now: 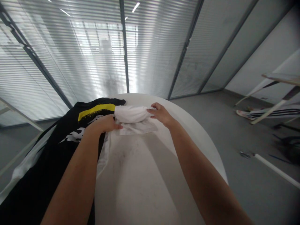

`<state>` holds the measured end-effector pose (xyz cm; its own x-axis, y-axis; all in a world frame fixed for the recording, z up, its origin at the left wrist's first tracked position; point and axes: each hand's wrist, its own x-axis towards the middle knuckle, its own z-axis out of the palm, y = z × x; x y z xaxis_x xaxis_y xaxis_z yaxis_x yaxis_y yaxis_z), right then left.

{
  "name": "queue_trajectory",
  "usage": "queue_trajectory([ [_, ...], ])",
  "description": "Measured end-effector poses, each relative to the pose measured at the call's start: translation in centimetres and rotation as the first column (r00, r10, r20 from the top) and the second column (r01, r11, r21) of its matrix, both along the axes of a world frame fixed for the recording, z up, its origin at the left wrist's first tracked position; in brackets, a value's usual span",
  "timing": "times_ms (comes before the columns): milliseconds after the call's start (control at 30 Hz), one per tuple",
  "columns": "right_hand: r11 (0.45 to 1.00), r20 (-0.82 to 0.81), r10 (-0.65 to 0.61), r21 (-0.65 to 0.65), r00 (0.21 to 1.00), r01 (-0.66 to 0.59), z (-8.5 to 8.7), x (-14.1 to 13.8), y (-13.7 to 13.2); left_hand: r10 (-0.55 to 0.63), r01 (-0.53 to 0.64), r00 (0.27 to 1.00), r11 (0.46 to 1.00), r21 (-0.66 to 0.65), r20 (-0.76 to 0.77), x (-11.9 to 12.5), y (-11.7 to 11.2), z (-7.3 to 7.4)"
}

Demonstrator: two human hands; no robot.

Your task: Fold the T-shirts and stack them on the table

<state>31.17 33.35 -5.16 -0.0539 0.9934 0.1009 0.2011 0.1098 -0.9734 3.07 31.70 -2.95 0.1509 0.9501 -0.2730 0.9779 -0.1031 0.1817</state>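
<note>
Both palms down: left hand (102,124), right hand (161,114) pressing ends of rolled white cloth (131,114)

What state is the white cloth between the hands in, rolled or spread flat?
Rolled: the white cloth forms a thick bundle between the left hand and right hand, with only a flat flap lying spread below it.

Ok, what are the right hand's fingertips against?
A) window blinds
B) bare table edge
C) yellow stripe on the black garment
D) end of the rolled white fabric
D: the fingertips of the right hand rest against the end of the rolled white fabric.
</note>
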Motion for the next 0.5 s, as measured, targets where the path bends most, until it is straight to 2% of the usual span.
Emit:
queue_trajectory([
  [33,1.000,0.013,0.000,0.006,1.000,0.000,-0.1,0.0,0.0,-0.068,0.066,0.997,0.996,-0.054,-0.030,0.2,-0.2,0.3],
  [100,1.000,0.026,0.003,0.011,1.000,-0.004,-0.1,0.0,0.1,-0.145,0.144,0.989,0.987,-0.066,-0.014,0.7,-0.6,0.4],
  [233,1.000,0.037,-0.002,0.011,0.999,0.002,-0.2,0.0,0.2,-0.170,0.170,0.985,0.985,0.011,0.026,1.6,-0.7,-1.0],
  [333,1.000,0.047,-0.008,0.014,0.999,0.007,-0.2,0.1,0.3,-0.186,0.187,0.981,0.982,-0.017,0.062,1.5,-0.4,-1.7],
  [500,1.000,0.038,0.001,0.023,0.999,-0.002,-0.3,0.1,0.4,-0.230,0.236,0.969,0.970,-0.057,0.092,0.9,-0.3,-0.9],
])
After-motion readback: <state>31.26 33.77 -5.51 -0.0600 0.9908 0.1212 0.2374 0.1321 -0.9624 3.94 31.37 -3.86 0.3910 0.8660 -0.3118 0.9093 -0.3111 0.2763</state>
